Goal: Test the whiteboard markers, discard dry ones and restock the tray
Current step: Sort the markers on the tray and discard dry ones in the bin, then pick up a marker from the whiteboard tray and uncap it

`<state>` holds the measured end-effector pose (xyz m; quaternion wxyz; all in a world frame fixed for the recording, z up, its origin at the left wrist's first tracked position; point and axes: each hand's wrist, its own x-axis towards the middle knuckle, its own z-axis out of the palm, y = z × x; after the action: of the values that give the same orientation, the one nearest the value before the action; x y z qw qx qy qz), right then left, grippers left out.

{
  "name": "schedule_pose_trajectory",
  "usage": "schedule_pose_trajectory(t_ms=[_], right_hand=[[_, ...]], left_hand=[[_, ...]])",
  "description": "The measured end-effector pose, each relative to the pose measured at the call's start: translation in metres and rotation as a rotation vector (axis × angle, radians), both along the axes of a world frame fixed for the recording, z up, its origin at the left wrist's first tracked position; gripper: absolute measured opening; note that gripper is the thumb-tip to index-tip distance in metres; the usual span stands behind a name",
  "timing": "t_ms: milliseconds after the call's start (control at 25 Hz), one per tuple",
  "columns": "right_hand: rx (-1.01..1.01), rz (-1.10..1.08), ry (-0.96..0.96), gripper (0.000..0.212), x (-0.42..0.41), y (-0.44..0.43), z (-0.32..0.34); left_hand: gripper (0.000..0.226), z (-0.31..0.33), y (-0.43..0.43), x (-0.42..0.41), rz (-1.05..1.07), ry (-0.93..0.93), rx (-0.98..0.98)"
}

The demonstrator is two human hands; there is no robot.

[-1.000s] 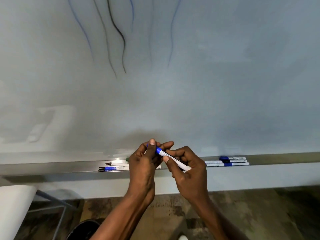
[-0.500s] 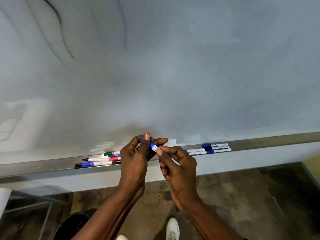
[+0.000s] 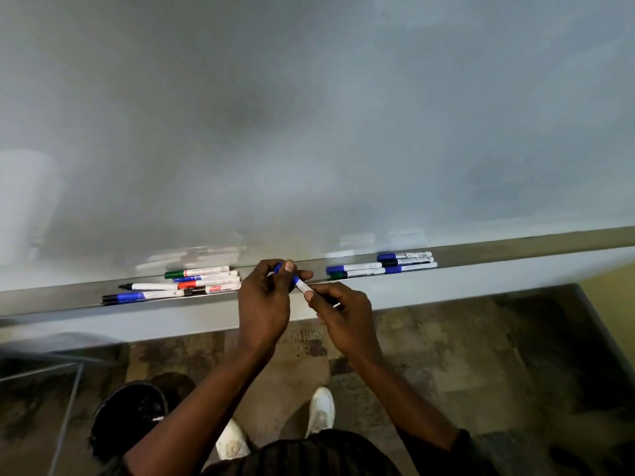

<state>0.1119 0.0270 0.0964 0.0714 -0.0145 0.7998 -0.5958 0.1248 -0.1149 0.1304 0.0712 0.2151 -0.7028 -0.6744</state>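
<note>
Both hands hold one blue-capped white marker [image 3: 301,285] just in front of the metal tray [image 3: 51,298]. My left hand [image 3: 264,300] pinches the blue cap end between thumb and fingers. My right hand [image 3: 343,310] grips the white barrel, whose rear end is hidden in the palm. On the tray's left lies a pile of markers [image 3: 178,285] with green, blue, red and black caps. A second group of blue and black capped markers [image 3: 385,264] lies to the right of my hands. The whiteboard [image 3: 309,115] fills the upper view.
A black bin [image 3: 127,413] stands on the patterned floor at lower left, beside a thin metal frame [image 3: 68,400]. My white shoes [image 3: 321,408] are below the hands. The board's lower panel [image 3: 171,321] runs under the tray.
The view has tilted down, so the drawn lines on the board have left the frame. The marker's cap end has sunk into my left hand's grip; both hands keep hold.
</note>
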Motion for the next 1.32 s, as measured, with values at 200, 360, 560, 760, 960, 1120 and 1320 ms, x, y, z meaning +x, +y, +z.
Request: schedule_pose_trajectory(t_ms=[200,360,560,760,960,1120,1320], right_hand=[[0.319,0.074,0.129,0.018,-0.039,0.044,-0.05],[0.572,0.007,0.325,0.017,-0.082,0.072,-0.079],[0.792,-0.005,0.615,0.017,-0.12,0.085,-0.091],[0.995,0.054,0.721,0.025,-0.135,0.089,-0.119],[1.069,0.079,0.689,0.022,-0.134,0.087,-0.127],[1.074,0.069,0.656,0.026,-0.135,0.086,-0.13],[1.063,0.117,0.627,0.028,-0.137,0.083,-0.13]], left_hand=[[0.047,-0.064,0.01,-0.012,-0.146,-0.066,-0.516],[0.092,-0.119,0.011,-0.012,-0.553,-0.227,-1.056],[0.109,-0.154,0.007,-0.015,-0.781,-0.315,-1.288],[0.129,-0.165,0.0,-0.017,-0.854,-0.337,-1.355],[0.137,-0.162,-0.001,-0.019,-0.913,-0.382,-1.344],[0.14,-0.164,-0.003,-0.019,-0.909,-0.393,-1.325],[0.141,-0.162,-0.002,-0.019,-0.901,-0.392,-1.341]])
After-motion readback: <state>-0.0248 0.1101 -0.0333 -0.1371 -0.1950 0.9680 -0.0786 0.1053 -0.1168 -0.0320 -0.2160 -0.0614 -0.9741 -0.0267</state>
